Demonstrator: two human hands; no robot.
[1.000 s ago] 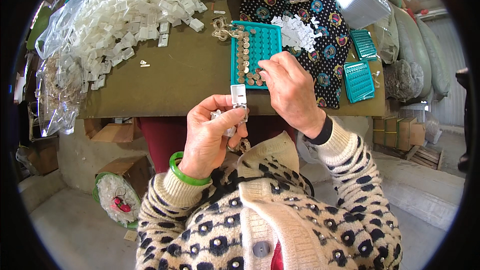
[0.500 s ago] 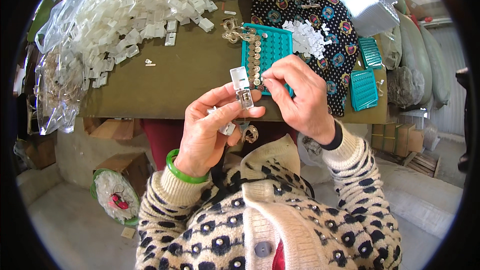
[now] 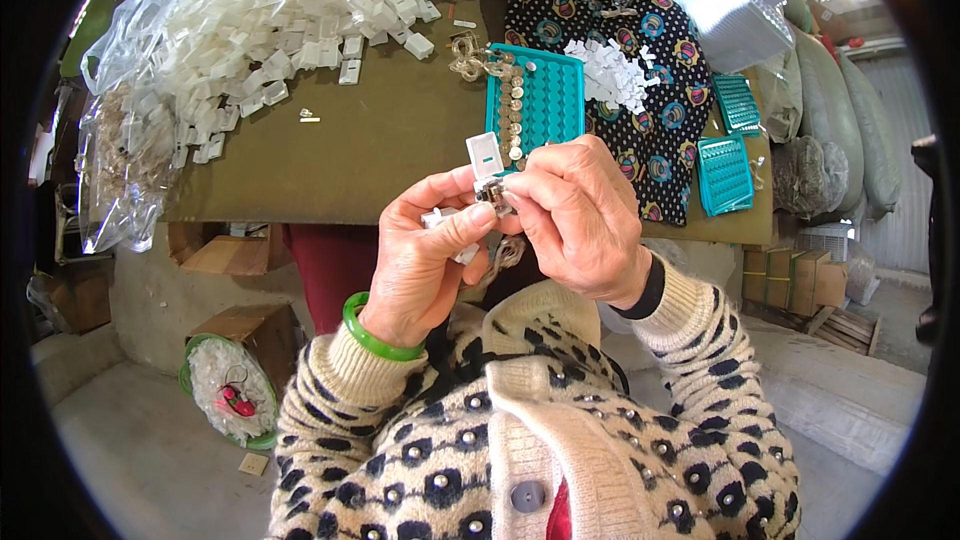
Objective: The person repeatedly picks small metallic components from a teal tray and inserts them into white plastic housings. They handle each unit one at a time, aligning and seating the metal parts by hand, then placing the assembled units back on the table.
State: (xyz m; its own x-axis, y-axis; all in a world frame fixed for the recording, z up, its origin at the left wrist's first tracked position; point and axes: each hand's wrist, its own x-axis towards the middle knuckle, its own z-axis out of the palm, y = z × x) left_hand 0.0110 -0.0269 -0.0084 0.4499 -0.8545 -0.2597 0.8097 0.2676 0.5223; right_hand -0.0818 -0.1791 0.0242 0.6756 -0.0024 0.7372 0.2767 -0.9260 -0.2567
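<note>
My left hand [image 3: 425,240] pinches a small white plastic battery case [image 3: 483,158], its hinged lid standing up. Metal shows in its lower half. More white cases [image 3: 437,218] are tucked in the left palm, and a coil of thin wire [image 3: 508,252] hangs below the fingers. My right hand [image 3: 580,215] is closed, thumb and fingertips pressed to the open case; whatever they pinch is hidden. Just beyond the hands lies a teal tray [image 3: 552,105] with round pockets. Silvery coin cells [image 3: 515,112] form columns along its left side.
Many white cases [image 3: 300,15] are heaped at the table's [image 3: 330,170] far left, beside clear bags. Small white pieces [image 3: 612,75] rest on a patterned cloth [image 3: 640,145]. Two smaller teal trays [image 3: 725,175] lie at the right, below stacked clear trays [image 3: 725,10].
My right hand has moved left and nearer, from beside the tray to the open case. The left hand still holds the case, now slightly tilted.
</note>
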